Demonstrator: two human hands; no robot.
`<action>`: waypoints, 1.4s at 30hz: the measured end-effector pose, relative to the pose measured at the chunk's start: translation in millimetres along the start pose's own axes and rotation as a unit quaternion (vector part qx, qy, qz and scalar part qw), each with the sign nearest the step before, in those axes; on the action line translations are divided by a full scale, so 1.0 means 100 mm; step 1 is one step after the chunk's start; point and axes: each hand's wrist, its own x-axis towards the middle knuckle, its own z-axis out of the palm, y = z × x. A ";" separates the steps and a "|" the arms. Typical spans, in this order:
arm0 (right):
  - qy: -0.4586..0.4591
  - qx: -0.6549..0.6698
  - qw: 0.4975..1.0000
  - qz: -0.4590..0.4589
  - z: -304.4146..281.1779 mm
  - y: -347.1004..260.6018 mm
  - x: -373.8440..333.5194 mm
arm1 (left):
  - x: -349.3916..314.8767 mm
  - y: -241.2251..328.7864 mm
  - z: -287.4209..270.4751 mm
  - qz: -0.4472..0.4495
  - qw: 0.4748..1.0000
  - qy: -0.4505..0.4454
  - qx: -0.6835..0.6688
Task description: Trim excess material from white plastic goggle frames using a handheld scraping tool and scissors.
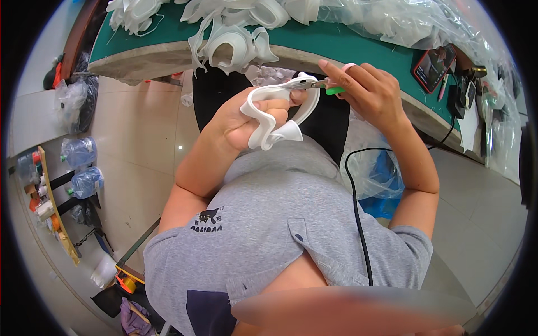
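White part [288, 132] is held over the lap, just off the near edge of the table [140, 51]; it is pinched by the left fingers [273, 105], some of which are passed through its loop. Scissors [306, 84] are grasped by the right fingers [339, 75] at the green handle, index finger held out straight; the full grip is hidden. Blades are laid across the part's upper band; whether they are parted can't be told. Main risk: left fingertips are right under the blades, so a nick could be caused by a slip or too deep a bite. Second: the part looks thin and soft, so if the pinch were loosened it could be twisted, and the band could be gouged or cut off line. No backing is given by the table, so any wobble in either wrist would be passed straight to the cut. Cable [354, 196] is hung down the shirt beside the right arm; it could be snagged by the elbow and the aim jerked. Pile [230, 47] of white pieces is hung over the table edge; pieces could be knocked down by a raised hand.
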 end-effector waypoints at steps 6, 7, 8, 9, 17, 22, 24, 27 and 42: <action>0.000 0.009 0.999 -0.032 -0.02 0.04 0.01 | 0.01 -0.04 0.02 0.020 0.999 -0.007 0.043; -0.006 0.003 0.999 -0.035 -0.04 0.04 0.01 | 0.00 -0.05 0.04 0.020 0.999 -0.007 0.043; -0.012 -0.004 0.999 -0.037 -0.04 0.04 0.01 | 0.00 -0.06 0.05 0.024 0.999 -0.002 0.041; -0.012 -0.004 0.999 -0.036 -0.04 0.04 0.01 | 0.00 -0.06 0.06 0.028 0.999 0.002 0.038; -0.011 0.002 0.999 -0.043 -0.06 0.06 0.02 | 0.00 -0.02 -0.01 -0.005 1.000 -0.020 0.016; -0.017 -0.014 0.998 -0.054 -0.06 0.06 0.04 | 0.01 -0.08 0.12 0.025 0.999 0.032 0.018; -0.013 -0.016 0.998 -0.055 -0.06 0.05 0.05 | 0.00 -0.06 0.07 0.025 0.999 0.013 0.027; -0.017 -0.015 0.998 -0.056 -0.05 0.04 0.05 | 0.00 -0.09 0.15 0.029 0.999 0.036 0.018; 0.007 0.053 0.982 0.181 -0.14 0.37 -0.09 | 0.05 0.00 0.07 0.068 0.992 0.087 0.068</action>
